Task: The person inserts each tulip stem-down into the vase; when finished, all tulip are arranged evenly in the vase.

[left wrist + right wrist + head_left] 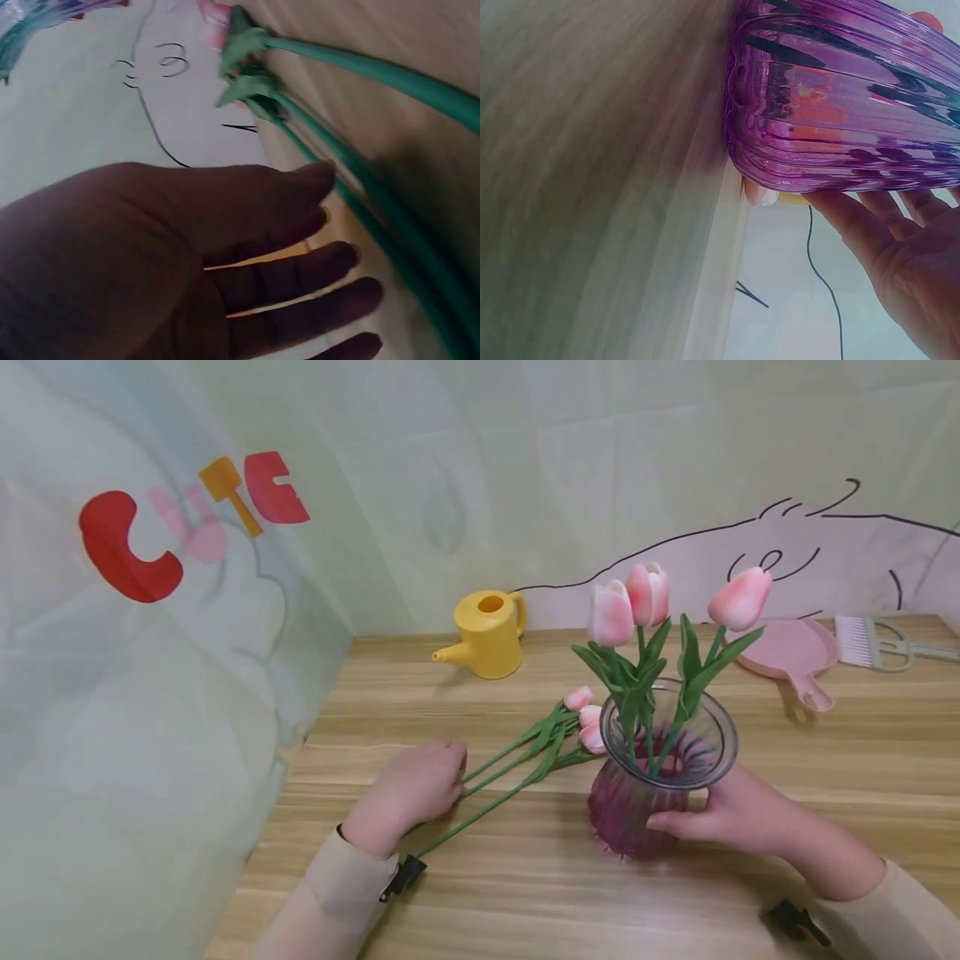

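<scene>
We see the right grip point(738, 817) wrapped round a probably slippery, breakable vase point(626, 814), the left grip point(412, 789), fingers apart, beside seemingly light tulips point(557, 727) best pinched mid-stem.

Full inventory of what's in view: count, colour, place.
vase: 1, purple with clear rim, table, right of centre
standing tulips: 3, pink-white, in vase
lying tulips: 3 blooms visible, pink-white, on table left of vase
watering can: 1, yellow, table's back
dustpan: 1, pink, back right
brush: 1, white bristles, grey-green handle, beside dustpan
table: 1, wood-toned, under everything
backdrop: pale, printed, left and behind
wrist devices: 2, black, at wrists
sleeves: 2, beige, forearms
left hand: 1, by lying stems
right hand: 1, holding vase
</scene>
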A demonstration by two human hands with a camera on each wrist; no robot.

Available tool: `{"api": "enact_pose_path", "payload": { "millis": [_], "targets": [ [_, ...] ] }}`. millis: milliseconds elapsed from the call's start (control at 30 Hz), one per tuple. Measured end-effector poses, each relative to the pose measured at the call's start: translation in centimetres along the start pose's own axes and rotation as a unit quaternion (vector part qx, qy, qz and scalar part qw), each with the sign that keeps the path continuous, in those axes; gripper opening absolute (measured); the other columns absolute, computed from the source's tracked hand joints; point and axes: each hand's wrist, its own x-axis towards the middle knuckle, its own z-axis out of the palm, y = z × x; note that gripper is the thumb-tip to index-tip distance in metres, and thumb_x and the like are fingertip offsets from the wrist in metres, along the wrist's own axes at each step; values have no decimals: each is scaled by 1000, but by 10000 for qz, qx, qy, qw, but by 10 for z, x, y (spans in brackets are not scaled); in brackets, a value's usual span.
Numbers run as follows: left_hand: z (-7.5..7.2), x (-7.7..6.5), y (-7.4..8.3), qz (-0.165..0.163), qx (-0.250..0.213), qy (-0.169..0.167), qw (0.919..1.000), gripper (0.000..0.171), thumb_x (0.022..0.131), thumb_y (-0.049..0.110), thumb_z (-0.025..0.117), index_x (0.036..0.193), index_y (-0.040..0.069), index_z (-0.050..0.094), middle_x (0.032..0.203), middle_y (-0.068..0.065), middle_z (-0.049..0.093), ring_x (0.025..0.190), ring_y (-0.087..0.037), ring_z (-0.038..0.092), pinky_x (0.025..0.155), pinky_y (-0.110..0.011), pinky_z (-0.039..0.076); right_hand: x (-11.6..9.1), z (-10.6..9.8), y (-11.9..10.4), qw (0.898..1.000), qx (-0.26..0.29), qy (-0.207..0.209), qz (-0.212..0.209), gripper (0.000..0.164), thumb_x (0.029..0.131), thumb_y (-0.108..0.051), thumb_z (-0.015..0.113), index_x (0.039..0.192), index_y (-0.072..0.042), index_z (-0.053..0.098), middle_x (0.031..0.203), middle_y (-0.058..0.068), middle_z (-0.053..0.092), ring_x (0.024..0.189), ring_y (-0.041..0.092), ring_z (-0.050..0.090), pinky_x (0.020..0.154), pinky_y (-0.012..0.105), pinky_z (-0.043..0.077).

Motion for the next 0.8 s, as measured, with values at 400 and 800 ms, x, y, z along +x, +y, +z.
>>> {"api": "enact_pose_path", "payload": {
  "millis": [400,800],
  "targets": [
    [12,9,-14,100,-500,-382,9980,15,99,19,68,86,19,61,77,7,58,69,-12,54,69,-35,51,0,0,1,9999,82,-10,-72,75,73,-10,93,137,-17,55,125,-1,69,120,6,62,107,12,40],
    [-5,4,-27,274,-1294,-251,9909,11,98,13,67,109,14,67,82,9,62,72,-10,57,69,-33,51,1,0,-1,10000,22,11,-32,76,73,-11,94,138,-17,54,127,-2,68,122,4,60,107,11,38]
  ]
}}
